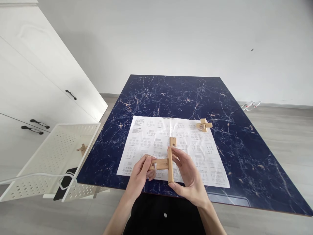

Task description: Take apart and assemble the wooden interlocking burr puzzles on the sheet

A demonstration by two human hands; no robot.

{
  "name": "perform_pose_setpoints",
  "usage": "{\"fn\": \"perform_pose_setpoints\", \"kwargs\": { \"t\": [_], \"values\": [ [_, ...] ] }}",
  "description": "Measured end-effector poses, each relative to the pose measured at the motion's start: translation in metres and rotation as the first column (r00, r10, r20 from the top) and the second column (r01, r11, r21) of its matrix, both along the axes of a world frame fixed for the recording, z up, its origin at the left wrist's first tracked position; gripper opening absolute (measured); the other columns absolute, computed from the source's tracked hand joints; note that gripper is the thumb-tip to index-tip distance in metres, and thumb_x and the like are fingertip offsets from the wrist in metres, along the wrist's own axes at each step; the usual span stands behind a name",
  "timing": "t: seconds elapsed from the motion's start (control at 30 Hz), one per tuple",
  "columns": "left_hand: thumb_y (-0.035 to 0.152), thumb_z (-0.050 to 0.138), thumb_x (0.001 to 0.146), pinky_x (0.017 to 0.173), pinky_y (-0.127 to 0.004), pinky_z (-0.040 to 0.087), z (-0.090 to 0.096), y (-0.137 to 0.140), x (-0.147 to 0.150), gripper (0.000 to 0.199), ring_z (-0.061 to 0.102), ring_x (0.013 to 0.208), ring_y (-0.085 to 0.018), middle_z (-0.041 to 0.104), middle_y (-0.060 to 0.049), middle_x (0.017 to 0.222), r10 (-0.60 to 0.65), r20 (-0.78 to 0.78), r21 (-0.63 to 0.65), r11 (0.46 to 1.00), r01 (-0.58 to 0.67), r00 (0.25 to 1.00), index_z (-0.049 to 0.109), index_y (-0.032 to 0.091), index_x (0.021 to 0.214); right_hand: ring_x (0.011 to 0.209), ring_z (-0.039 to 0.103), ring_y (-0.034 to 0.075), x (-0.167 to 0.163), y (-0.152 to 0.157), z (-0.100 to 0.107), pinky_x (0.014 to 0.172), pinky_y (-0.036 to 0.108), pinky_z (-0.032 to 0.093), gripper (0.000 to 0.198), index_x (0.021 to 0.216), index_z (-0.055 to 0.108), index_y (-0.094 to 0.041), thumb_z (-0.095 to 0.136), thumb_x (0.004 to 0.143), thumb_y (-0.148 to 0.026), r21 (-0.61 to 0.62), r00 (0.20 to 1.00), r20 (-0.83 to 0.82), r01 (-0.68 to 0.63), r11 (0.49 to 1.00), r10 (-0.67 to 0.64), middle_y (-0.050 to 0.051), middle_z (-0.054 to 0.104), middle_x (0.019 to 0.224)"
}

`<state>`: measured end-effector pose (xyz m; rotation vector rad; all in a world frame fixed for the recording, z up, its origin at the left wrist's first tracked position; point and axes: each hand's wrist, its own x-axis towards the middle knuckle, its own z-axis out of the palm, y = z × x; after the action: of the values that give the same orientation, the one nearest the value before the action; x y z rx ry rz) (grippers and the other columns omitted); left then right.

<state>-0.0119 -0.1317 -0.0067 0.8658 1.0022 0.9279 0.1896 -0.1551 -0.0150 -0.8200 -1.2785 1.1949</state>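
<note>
My left hand [141,169] pinches the notched left end of a flat wooden puzzle piece [161,164]. That piece meets a longer wooden bar [170,166] at a right angle, making a T shape. Around the bar curves my right hand [187,173], its thumb at the near end and fingertips at the far end. Just beyond the bar, another wooden puzzle piece [173,141] with a dark hole and a mark lies on the printed sheet [146,137]. How the two held pieces join is partly hidden.
An assembled wooden cross puzzle [203,125] sits at the sheet's upper right corner on the dark blue marbled table [171,94]. Left of the table stands a white perforated bin [61,130] with a wooden piece [82,149] inside. A white cable [44,175] crosses the bin.
</note>
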Motion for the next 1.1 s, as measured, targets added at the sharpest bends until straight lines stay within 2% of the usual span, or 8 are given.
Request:
{"fn": "perform_pose_setpoints", "kwargs": {
  "t": [0.3,0.43,0.67,0.83,1.1],
  "values": [
    [0.067,0.06,0.103,0.057,-0.027,0.034,0.005,-0.001,0.002,0.048,0.028,0.056,-0.011,0.029,0.009,0.063,-0.036,-0.1,0.015,0.999,0.038,0.994,0.066,0.019,0.1,0.153,0.051,0.039,0.014,-0.008,0.006,0.128,0.063,0.044,0.087,0.163,0.045,-0.038,0.09,0.089,-0.034,-0.029,0.986,0.169,0.006,1.0,-0.001,0.009,0.051,0.168],
    [0.067,0.06,0.103,0.057,-0.027,0.035,0.005,0.0,0.001,0.048,0.027,0.056,-0.011,0.028,0.009,0.063,-0.054,-0.096,0.021,0.998,0.057,0.994,0.066,0.019,0.1,0.151,0.053,0.04,0.02,-0.008,0.011,0.126,0.064,0.046,0.09,0.163,0.044,-0.038,0.092,0.088,-0.033,-0.025,0.967,0.255,0.007,1.0,-0.001,0.009,0.052,0.168],
    [0.066,0.06,0.103,0.055,-0.026,0.033,0.005,0.001,0.0,0.048,0.025,0.055,-0.01,0.026,0.01,0.063,-0.074,-0.088,0.032,0.996,0.077,0.993,0.066,0.019,0.1,0.151,0.055,0.038,0.024,-0.006,0.01,0.124,0.061,0.049,0.089,0.164,0.044,-0.041,0.092,0.089,-0.032,-0.025,0.969,0.247,-0.015,1.0,0.02,0.008,0.052,0.169],
    [0.065,0.059,0.104,0.054,-0.026,0.034,0.006,0.001,0.001,0.047,0.026,0.054,-0.01,0.026,0.01,0.063,-0.096,-0.091,0.038,0.994,0.1,0.991,0.065,0.019,0.099,0.143,0.062,0.038,0.024,-0.007,0.011,0.122,0.062,0.051,0.09,0.164,0.045,-0.042,0.092,0.088,-0.031,-0.031,0.964,0.263,-0.034,0.999,0.041,0.008,0.052,0.168],
    [0.064,0.056,0.107,0.055,-0.024,0.034,-0.001,0.001,-0.002,0.046,0.027,0.054,-0.01,0.024,0.01,0.063,-0.09,-0.059,0.021,0.996,0.091,0.994,0.063,0.019,0.1,0.145,0.062,0.036,0.021,-0.002,0.01,0.124,0.059,0.05,0.09,0.163,0.045,-0.043,0.093,0.087,-0.031,-0.056,0.972,0.227,-0.049,0.997,0.06,0.007,0.052,0.169]
  ]
}}
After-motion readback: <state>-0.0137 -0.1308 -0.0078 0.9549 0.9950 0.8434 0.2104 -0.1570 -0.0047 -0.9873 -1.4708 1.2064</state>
